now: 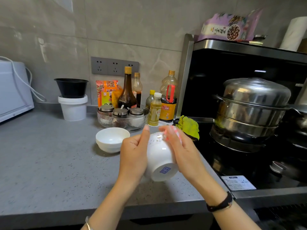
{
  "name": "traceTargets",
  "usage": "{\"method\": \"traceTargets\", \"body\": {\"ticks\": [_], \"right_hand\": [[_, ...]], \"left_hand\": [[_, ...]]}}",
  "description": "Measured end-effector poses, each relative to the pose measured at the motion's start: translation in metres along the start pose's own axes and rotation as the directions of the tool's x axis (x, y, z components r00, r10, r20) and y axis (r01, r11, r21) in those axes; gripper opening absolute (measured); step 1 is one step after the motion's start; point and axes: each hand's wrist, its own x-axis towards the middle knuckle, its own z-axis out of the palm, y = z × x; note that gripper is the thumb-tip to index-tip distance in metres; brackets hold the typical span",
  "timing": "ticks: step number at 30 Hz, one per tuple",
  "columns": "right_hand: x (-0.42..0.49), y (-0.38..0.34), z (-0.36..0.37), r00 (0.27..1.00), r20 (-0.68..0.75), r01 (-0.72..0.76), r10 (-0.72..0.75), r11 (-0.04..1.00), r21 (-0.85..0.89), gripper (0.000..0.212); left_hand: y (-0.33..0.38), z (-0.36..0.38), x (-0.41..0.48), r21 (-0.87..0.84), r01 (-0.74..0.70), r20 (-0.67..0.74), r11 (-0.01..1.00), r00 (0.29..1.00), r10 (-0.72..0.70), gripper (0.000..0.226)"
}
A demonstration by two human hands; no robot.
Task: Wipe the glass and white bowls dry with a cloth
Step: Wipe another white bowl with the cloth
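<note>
A white bowl (160,161) is held above the counter, tilted with its blue-stamped base toward me. My left hand (133,155) grips its left side, thumb up along the wall. My right hand (180,146) lies over the bowl's right side and rim, its blurred fingers holding a white-and-red striped cloth (174,131) against it. A second white bowl (112,139) stands upright on the counter to the left. A glass bowl (123,126) behind it holds three lidded spice jars.
Sauce and oil bottles (127,90) stand against the wall. A yellow-green rag (189,126) lies at the edge of the black stove, which carries a steel steamer pot (250,110). A white tub with a black bowl (72,98) and a white appliance sit at left on the grey counter (49,155).
</note>
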Motion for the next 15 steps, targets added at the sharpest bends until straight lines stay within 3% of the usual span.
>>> {"method": "traceTargets", "body": {"ticks": [3,5,7,9,12,13,15], "right_hand": [[-0.011,0.007,0.014,0.969,0.005,0.237,-0.245,0.931,-0.279,0.050],[-0.016,0.009,0.025,0.892,0.083,0.415,-0.444,0.734,-0.538,0.052],[-0.016,0.012,0.028,0.839,0.125,0.485,-0.530,0.622,-0.615,0.051],[-0.010,0.010,0.020,0.873,0.076,0.453,-0.481,0.744,-0.491,0.048],[-0.001,0.007,0.008,0.982,0.005,0.189,-0.190,0.975,-0.120,0.046],[-0.001,0.006,0.008,0.990,0.003,0.139,-0.139,0.987,-0.077,0.047],[-0.005,0.004,0.014,0.983,0.018,0.185,-0.185,0.962,-0.203,0.048]], "left_hand": [[0.000,0.004,-0.001,-0.031,-0.008,-0.105,0.999,0.994,0.005,0.061],[-0.001,0.006,-0.001,-0.068,-0.028,-0.126,0.997,0.992,0.019,0.055],[0.000,0.007,-0.002,-0.105,-0.017,-0.128,0.994,0.992,0.004,0.049],[0.000,0.006,-0.002,-0.094,0.001,-0.154,0.996,0.988,-0.015,0.049],[0.001,0.004,-0.003,-0.138,0.058,-0.170,0.989,0.982,-0.082,0.047],[0.001,0.004,-0.002,-0.144,0.069,-0.170,0.987,0.981,-0.093,0.047],[0.000,0.003,-0.002,-0.131,0.074,-0.165,0.989,0.982,-0.096,0.049]]}}
